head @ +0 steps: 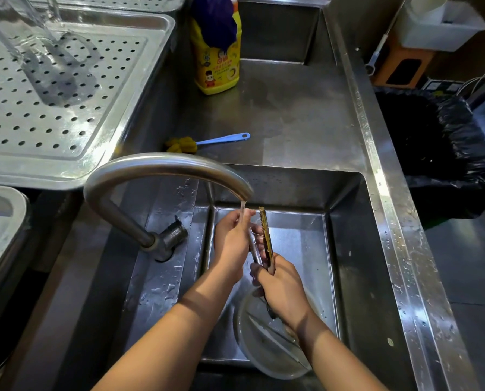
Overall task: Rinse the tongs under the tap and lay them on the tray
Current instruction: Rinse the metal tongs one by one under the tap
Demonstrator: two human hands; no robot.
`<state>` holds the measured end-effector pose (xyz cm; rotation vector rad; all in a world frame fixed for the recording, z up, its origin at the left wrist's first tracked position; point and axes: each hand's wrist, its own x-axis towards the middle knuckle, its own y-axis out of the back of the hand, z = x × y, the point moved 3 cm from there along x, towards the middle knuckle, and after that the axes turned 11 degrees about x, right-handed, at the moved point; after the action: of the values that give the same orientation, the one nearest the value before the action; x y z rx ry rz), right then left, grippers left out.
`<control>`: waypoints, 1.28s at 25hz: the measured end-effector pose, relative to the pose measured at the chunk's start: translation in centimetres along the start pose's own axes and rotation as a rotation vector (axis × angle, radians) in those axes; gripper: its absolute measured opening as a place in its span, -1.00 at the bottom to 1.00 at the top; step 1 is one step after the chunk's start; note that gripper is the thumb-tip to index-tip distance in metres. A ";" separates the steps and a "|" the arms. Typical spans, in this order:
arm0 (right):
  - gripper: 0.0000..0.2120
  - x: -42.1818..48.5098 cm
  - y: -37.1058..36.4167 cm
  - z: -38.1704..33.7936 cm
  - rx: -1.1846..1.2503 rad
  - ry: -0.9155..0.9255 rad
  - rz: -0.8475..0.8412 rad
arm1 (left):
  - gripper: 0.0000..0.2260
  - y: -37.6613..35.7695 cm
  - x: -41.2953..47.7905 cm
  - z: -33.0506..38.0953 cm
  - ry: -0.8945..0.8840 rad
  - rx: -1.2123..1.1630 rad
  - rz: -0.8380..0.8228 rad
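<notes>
**Tongs under running tap, both hands engaged**

We note the long metal tongs with serrated edges (266,238) held over the deep stainless steel sink basin (345,249), tips pointing away from us, just beside the thin stream of water (242,210) falling from the curved steel tap spout (162,167). Our right hand (282,289) is closed around the hinge end, fingers curled tight on the handle. Our left hand (231,244) sits alongside the near arm of the tongs, fingers pressed together and extended up into the stream, touching the metal; the two arms stand slightly apart.

Below the right wrist, a round clear lidded container (266,342) lies at the basin bottom. The perforated steel draining tray (66,114) sits up left of the tap, well apart from the tongs. Behind the basin: a yellow detergent bottle (217,66) and a blue-handled brush with a yellow head (204,142) on the steel counter. A black-lined bin (433,142) stands at right.
</notes>
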<state>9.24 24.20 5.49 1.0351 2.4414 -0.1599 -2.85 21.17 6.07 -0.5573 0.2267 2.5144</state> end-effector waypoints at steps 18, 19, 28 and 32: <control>-0.88 0.6 1.0 0.2 -0.385 0.053 0.031 | -0.86 1.0 -0.6 -0.1 0.092 -0.182 -0.027; -0.86 0.7 1.0 0.2 -0.385 0.059 0.033 | -0.88 0.9 -0.5 -0.1 0.103 -0.221 -0.022; -0.91 0.4 2.1 1.6 -0.143 -0.021 0.006 | -0.90 2.4 0.5 -1.4 0.025 0.025 -0.096; -0.93 0.6 2.0 1.9 -0.073 -0.047 -0.047 | -0.69 1.7 1.0 -1.9 -0.055 0.407 -0.103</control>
<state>11.00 25.42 3.68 0.9328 2.4120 -0.1080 -3.86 19.68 3.99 -0.3245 0.6530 2.2915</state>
